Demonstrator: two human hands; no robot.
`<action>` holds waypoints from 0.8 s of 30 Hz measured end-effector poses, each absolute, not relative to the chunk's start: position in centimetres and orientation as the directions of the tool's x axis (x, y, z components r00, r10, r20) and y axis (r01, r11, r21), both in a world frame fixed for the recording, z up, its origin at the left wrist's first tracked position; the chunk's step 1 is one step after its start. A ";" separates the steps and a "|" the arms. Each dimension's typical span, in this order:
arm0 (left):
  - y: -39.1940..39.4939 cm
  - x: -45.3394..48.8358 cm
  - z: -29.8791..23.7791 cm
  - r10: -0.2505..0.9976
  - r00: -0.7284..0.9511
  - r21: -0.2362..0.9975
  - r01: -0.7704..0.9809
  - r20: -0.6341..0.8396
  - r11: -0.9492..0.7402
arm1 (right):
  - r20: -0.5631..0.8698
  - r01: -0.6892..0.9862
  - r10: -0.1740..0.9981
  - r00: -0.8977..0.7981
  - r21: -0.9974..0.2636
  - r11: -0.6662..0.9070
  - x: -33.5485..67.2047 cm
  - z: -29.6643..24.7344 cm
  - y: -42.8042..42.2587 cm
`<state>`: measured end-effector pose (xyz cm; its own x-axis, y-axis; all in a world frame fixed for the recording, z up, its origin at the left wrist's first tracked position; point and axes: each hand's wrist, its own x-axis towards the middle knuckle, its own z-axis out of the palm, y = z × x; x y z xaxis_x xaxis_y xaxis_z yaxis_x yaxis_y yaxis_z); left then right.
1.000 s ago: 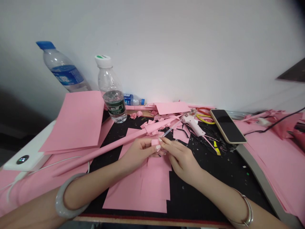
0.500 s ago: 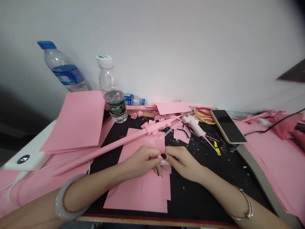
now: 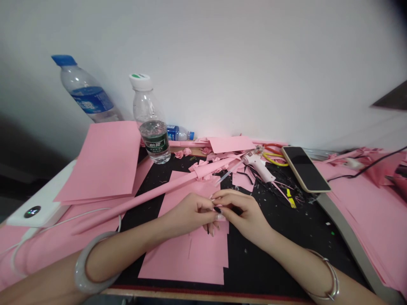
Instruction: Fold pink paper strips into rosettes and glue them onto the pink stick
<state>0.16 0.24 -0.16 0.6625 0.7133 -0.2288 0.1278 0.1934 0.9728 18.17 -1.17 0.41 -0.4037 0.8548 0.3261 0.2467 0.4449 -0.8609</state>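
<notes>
My left hand (image 3: 190,212) and my right hand (image 3: 243,214) meet fingertip to fingertip over the black mat (image 3: 280,237). Both pinch a small piece of pink paper (image 3: 218,206), mostly hidden by the fingers. Beneath the hands lies a stack of pink paper squares (image 3: 193,254). A long rolled pink paper tube (image 3: 152,195) runs diagonally just behind my left hand. A white glue gun (image 3: 256,163) lies further back, right of the tube's far end.
Two water bottles (image 3: 149,120) (image 3: 84,93) stand at the back left, a small one (image 3: 178,133) lies by the wall. Large pink sheets (image 3: 104,161) sit left. A phone (image 3: 305,168) leans at right, beside cables, more pink paper (image 3: 365,203) and scraps.
Both hands dropped nearer to the paper stack and closed together over the small pink piece, which showed plainly between the fingertips a second ago.
</notes>
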 end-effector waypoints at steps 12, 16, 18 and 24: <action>0.9 0.1 -0.1 0.657 0.703 0.952 0.093 -0.271 0.292 | 0.501 0.320 0.694 -0.517 -0.638 0.700 18.7 1.2 -1.3; 1.3 -0.1 -0.1 0.646 0.715 0.941 0.049 -0.266 0.334 | 0.486 0.343 0.639 -0.596 -0.566 0.750 19.2 1.2 -0.9; 1.4 -0.2 0.0 0.640 0.720 0.937 0.042 -0.270 0.348 | 0.474 0.356 0.623 -0.623 -0.537 0.765 19.4 1.1 -0.8; 1.4 -0.3 0.2 0.633 0.722 0.930 0.039 -0.279 0.365 | 0.465 0.348 0.584 -0.665 -0.499 0.793 19.6 1.2 -0.7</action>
<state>-0.26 1.38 0.18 0.7218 0.6334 -0.2789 0.0393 0.3648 0.9302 19.55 -0.67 1.15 -0.6653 0.5842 0.4648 0.3479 0.7935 -0.4994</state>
